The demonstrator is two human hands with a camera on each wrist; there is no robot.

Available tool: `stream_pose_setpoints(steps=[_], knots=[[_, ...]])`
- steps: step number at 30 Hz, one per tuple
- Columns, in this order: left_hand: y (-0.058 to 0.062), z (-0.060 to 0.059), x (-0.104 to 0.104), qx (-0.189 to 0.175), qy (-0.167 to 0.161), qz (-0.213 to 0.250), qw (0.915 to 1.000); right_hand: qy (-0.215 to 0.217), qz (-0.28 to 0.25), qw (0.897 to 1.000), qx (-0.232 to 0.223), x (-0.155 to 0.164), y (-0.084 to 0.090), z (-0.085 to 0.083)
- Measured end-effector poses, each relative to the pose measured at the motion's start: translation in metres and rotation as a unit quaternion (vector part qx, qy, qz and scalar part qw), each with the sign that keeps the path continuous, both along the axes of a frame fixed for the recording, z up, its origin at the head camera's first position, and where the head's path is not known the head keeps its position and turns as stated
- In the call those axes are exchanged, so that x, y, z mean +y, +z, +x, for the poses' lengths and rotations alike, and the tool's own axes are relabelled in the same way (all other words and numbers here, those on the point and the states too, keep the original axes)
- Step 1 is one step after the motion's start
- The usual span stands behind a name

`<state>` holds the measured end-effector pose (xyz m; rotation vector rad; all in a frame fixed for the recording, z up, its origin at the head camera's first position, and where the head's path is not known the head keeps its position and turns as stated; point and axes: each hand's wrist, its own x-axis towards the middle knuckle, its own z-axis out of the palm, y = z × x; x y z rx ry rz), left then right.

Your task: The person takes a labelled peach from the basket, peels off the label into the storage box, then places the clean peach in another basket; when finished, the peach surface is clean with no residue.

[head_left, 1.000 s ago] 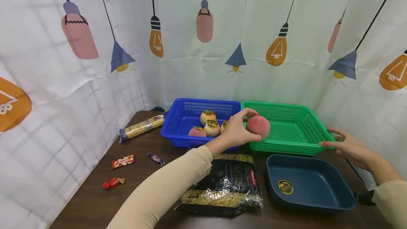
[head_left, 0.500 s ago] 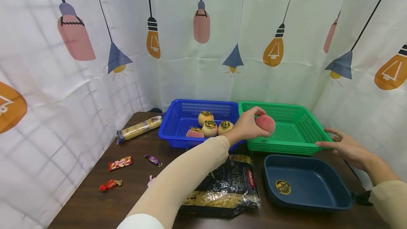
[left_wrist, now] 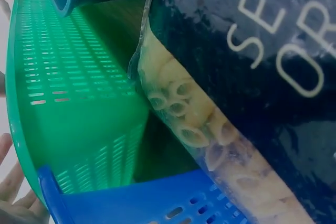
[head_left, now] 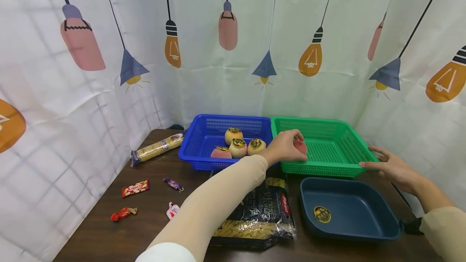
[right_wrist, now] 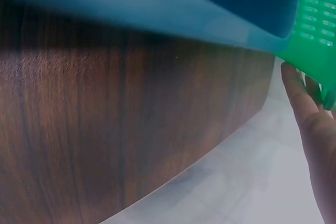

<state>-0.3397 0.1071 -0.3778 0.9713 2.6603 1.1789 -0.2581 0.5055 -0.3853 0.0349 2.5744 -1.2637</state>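
In the head view my left hand (head_left: pixel 285 146) reaches into the left part of the green basket (head_left: pixel 322 170). It holds a pinkish-red peach (head_left: pixel 300 146) that the fingers partly cover. Whether the peach touches the basket floor I cannot tell. My right hand (head_left: pixel 397 170) grips the green basket's right front corner, thumb over the rim. The right wrist view shows its fingers (right_wrist: pixel 299 95) at the green corner. Left of it, a blue basket (head_left: pixel 204 161) contains several peaches (head_left: pixel 238 148) with dark stickers. At the left wrist view's edge, fingers (left_wrist: pixel 16 192) show beyond the green rim.
A dark blue tub (head_left: pixel 351 213) with a round sticker stands in front of the green basket. Beside it lies a black pasta bag (head_left: pixel 263 207). At left are a long yellow packet (head_left: pixel 158 148), a red bar (head_left: pixel 135 188) and small wrapped candies (head_left: pixel 173 184).
My left hand has moved the peach forward and lowered it into the green basket. The right hand keeps its grip on the corner. The head view has shifted slightly.
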Motion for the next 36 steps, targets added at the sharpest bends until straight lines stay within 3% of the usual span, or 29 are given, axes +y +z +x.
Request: stream_pose_setpoints(steps=[10,15,20,31,36], knots=[[-0.003,0.007,-0.005,-0.003,-0.004,0.018,0.9998,-0.005,0.006,1.0,-0.008,-0.004,0.003,0.0],[-0.001,0.012,-0.01,-0.005,0.0,0.033,0.9994,0.002,0.067,0.997,0.032,-0.014,0.009,0.004],[0.005,0.016,-0.016,0.005,-0.002,0.027,0.9996,-0.022,0.123,0.989,0.077,-0.025,0.018,0.013],[0.02,0.016,-0.046,0.032,0.006,0.013,0.9994,-0.084,0.151,0.971,0.163,-0.064,0.032,0.039],[0.027,0.011,-0.064,0.039,0.028,-0.006,0.9988,-0.089,0.121,0.974,0.168,-0.095,0.038,0.05]])
